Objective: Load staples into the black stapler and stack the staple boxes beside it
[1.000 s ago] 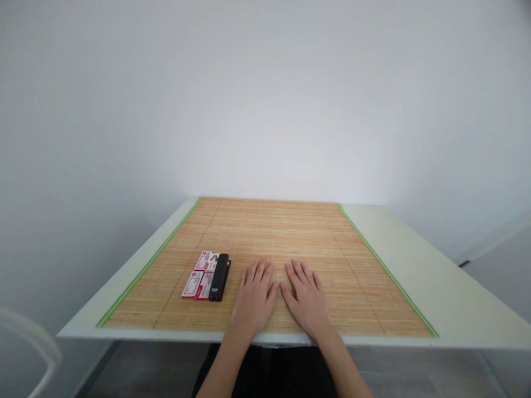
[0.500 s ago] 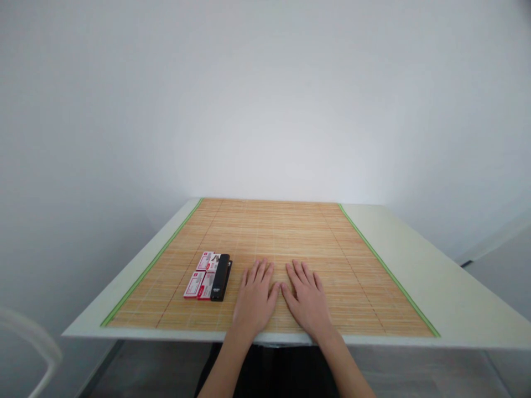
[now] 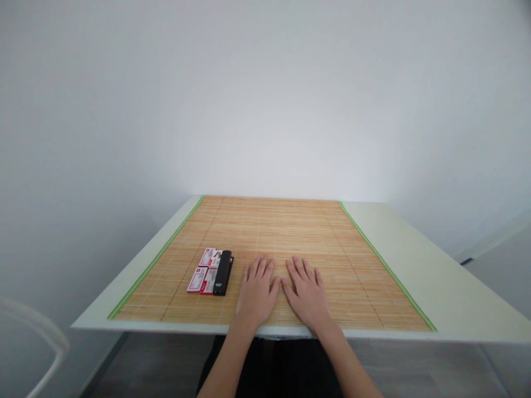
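My left hand (image 3: pixel 256 290) lies palm down on the bamboo mat (image 3: pixel 286 221), its fingers stretched out. Beside it my right hand (image 3: pixel 307 293) rests flat too, fingers spread, the two thumbs close together. Neither one holds anything. To the left of my left hand, apart from it, lies a black stapler (image 3: pixel 222 273). Small red-and-white boxes (image 3: pixel 197 279) sit along the stapler's left side in two rows; one shows a picture too small to make out clearly.
The mat has green edging and covers the middle of a white table (image 3: pixel 415 249). A pale wall (image 3: pixel 265 99) rises behind the table's far edge. At the lower left a white curved bar (image 3: pixel 45 329) shows, blurred.
The whole view has shifted slightly, so the table sits a little higher in the picture. My hands, the stapler and the boxes keep their places on the mat.
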The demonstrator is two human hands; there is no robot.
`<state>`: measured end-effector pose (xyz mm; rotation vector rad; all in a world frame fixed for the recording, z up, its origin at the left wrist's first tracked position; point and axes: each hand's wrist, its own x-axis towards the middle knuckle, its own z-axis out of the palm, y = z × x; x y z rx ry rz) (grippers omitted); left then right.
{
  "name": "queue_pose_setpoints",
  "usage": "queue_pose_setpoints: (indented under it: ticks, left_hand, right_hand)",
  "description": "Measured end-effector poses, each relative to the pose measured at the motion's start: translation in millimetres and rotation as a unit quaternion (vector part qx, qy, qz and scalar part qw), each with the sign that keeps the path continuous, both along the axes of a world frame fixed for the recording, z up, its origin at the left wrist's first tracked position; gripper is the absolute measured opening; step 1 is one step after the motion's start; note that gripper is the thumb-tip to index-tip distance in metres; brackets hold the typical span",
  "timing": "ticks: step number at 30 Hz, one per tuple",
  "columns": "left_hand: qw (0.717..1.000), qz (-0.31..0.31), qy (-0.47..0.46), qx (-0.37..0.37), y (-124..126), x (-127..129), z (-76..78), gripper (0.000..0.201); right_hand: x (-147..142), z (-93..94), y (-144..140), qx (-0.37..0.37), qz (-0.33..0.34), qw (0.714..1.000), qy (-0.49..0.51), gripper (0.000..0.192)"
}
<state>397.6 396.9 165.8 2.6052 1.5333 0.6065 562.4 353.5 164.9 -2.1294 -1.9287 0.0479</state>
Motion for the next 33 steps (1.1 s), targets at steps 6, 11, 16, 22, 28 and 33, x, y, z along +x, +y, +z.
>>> queue_pose_setpoints:
  ticks: [6,11,16,22,28,33]
  left_hand:
    - [1.000,0.015,0.003,0.004,-1.1,3.6,-0.8,0.052]
    - [1.000,0.017,0.007,0.002,-1.6,4.0,0.6,0.052]
    - [1.000,0.018,0.009,0.002,-2.7,4.2,3.0,0.053]
    - [1.000,0.017,0.006,0.005,-4.0,4.1,2.8,0.054]
    - [1.000,0.007,-0.011,0.006,-7.7,0.9,-1.6,0.053]
    - [1.000,-0.003,-0.025,0.005,-9.2,-1.2,-3.4,0.054]
  right_hand:
    - [0.1,-2.7,0.4,0.009,0.001,1.000,-0.007,0.059]
    - [-0.5,-2.7,0.5,0.006,-0.005,1.000,-0.009,0.061]
    - [-1.3,0.1,1.0,-0.008,-0.007,1.000,-0.011,0.063]
    - [-1.6,0.2,1.2,-0.018,-0.006,1.000,-0.014,0.063]
    - [-0.9,-1.0,1.4,-0.012,0.000,1.000,-0.003,0.063]
    - [-0.8,-0.6,1.4,-0.010,-0.002,1.000,0.002,0.063]
